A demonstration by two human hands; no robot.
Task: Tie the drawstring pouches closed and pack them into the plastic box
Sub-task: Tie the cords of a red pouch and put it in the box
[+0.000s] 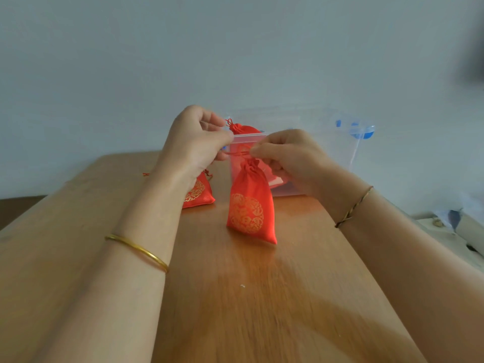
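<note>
A red drawstring pouch (251,205) with a gold round emblem hangs above the wooden table (235,297), its neck gathered tight. My left hand (195,142) and my right hand (285,155) each pinch an end of its red cord (237,153), which runs between them. Behind stands the clear plastic box (293,189); a tied red pouch (239,129) pokes above its rim. Another red pouch (200,195) lies on the table, partly hidden by my left wrist.
A clear lid with blue clips (358,133) leans on the wall to the right of the box. Cluttered items (450,218) sit beyond the table's right edge. A pale wall closes the back.
</note>
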